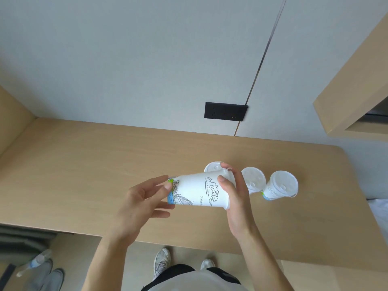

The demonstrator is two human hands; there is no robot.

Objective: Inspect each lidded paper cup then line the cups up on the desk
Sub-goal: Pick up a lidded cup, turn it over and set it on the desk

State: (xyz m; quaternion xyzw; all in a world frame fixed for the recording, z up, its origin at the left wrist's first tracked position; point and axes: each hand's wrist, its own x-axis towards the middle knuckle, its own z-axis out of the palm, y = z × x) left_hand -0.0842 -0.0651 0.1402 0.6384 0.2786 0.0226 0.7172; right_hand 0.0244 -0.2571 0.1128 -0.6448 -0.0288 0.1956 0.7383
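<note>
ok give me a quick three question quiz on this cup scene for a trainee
1. True or false: the held cup is upright.
2. How many lidded cups stand on the desk? A) one B) three C) five
3. Which hand grips the lid end of the held cup?

Key
1. False. It lies on its side above the desk, base toward the left hand.
2. B. The left cup sits partly hidden behind the held one, then the middle cup and the right cup stand in a row.
3. The right hand; its grip wraps the lid end, and the left hand's fingertips touch the base.
</note>
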